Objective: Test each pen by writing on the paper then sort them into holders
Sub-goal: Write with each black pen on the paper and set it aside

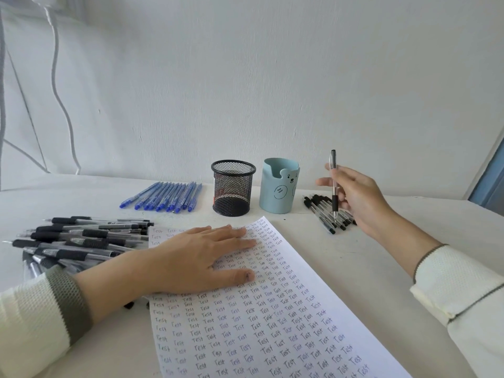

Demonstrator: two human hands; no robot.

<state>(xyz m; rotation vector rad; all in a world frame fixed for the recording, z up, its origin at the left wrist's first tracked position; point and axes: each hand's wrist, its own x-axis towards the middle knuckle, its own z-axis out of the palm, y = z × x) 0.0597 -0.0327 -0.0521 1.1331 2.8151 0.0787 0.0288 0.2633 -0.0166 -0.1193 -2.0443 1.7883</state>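
White paper (272,323): we see one sheet lying slantwise on the table (354,282), covered in rows of the handwritten word "Test".
Left hand (199,257): flat on the upper part of the paper, palm down, fingers straight and spread, pressing the sheet; it grips nothing.
Mesh holder (233,186): black wire cup, upright, beyond the top edge of the paper.
Blue holder (279,186): pale blue cup with a bear face drawn on it, upright, just right of the mesh holder with a narrow gap between them.
Blue pens (163,196): a neat row lying side by side on the table, just left of the mesh holder.
Black pens on the right (321,211): a small group lying side by side, just right of the blue holder, partly behind the right hand.
Black pens on the left (76,241): a big loose pile left of the paper, reaching the sheet's corner and the left wrist.
Right hand (357,197): raised over the right side of the table, thumb and fingers pinching a pen (333,184).
Held pen: clear barrel with a black grip, near upright, tip down; the tip sits over the right-hand group of black pens, and we cannot tell whether it touches them.
Sleeves (41,309): we see cream knit with a dark green cuff on each forearm.
Backdrop: white wall (272,77) behind the table, with a white cable (56,45) hanging at far left.
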